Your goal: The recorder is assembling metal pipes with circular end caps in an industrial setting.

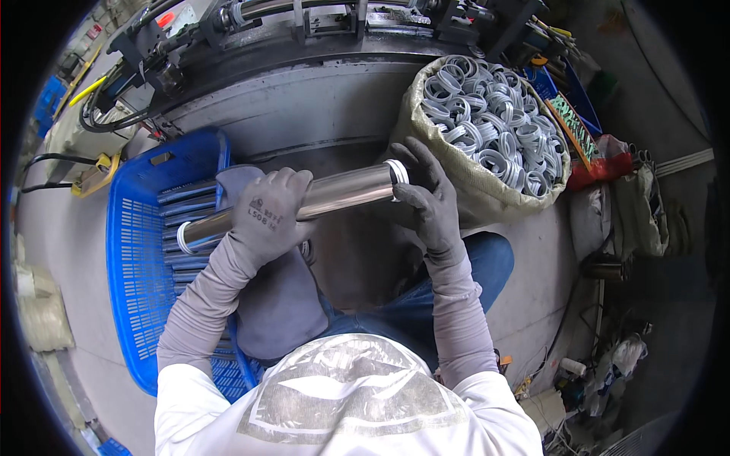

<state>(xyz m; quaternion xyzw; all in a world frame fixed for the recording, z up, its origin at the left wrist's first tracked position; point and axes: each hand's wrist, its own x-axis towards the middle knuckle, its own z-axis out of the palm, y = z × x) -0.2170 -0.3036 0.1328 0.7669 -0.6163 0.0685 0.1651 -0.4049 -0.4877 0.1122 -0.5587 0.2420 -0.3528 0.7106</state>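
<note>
- Gripping a polished metal tube (304, 204), the left hand (268, 220) wears a grey knit glove; its fingers curl over the top of the tube near the middle, closed around it.
- The right hand (430, 199), in a darker grey glove, sits at the tube's right end, with the fingers wrapped around a white plastic ring (398, 172) that caps that end; the fingers are closed on the ring and the tube end together.
- The tube is a smooth, shiny cylinder with a mirror-like silver surface, held in the air above the person's lap, in front of the chest.
- Its long axis runs across the picture, tilted: the left end lies lower and over the blue crate (137, 251), the right end higher and near the sack (487, 190).
- A second white ring (182, 238) sits on the tube's left end.
- The blue crate is hard plastic with a slotted, grid-like wall, and holds more metal tubes (182, 209) laid side by side.
- The sack is coarse woven fabric, pale and rolled down at the mouth, filled with a heap of white rings (494, 114), thin and round.
- A grey cloth (277, 304) lies over the person's lap, soft and matte, beside blue jeans (487, 262).
- Long grey sleeves (201, 296) cover both forearms.
</note>
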